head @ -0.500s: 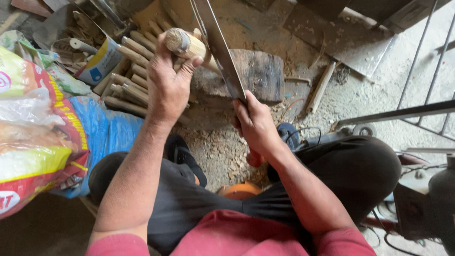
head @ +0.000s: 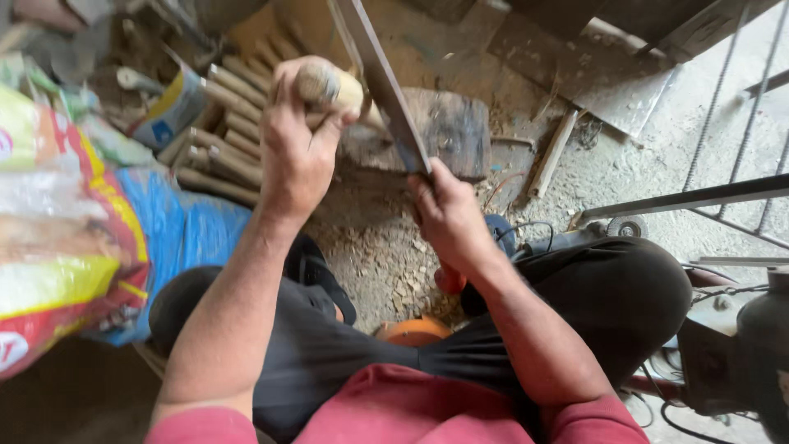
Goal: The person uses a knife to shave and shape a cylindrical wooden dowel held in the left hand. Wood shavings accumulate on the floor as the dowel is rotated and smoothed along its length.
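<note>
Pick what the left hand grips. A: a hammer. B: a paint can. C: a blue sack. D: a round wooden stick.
D: the left hand is wrapped around a round wooden stick held over the wooden block, while the right hand holds the long blade against it.

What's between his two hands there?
In the head view, a long flat metal blade runs between the left hand, gripping a wooden stick, and the right hand.

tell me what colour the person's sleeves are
Red, a pinkish shade; the sleeves show at the bottom of the head view.
</note>
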